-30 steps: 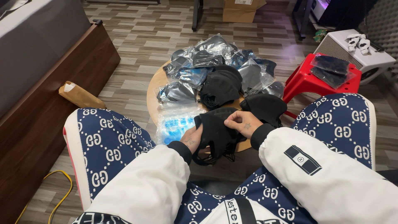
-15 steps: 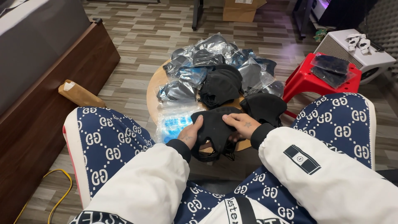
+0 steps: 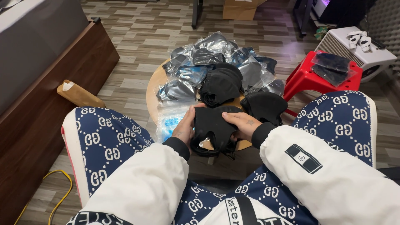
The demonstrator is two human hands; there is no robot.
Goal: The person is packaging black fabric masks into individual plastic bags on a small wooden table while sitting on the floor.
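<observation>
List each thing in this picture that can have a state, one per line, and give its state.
Left hand: gripping the black cloth mask.
Right hand: gripping it too.
Black cloth mask: unbagged, held flat between both hands.
Bagged masks: sealed in clear bags, heaped on the round table.
Red stool: upright, bagged items on top.
</observation>
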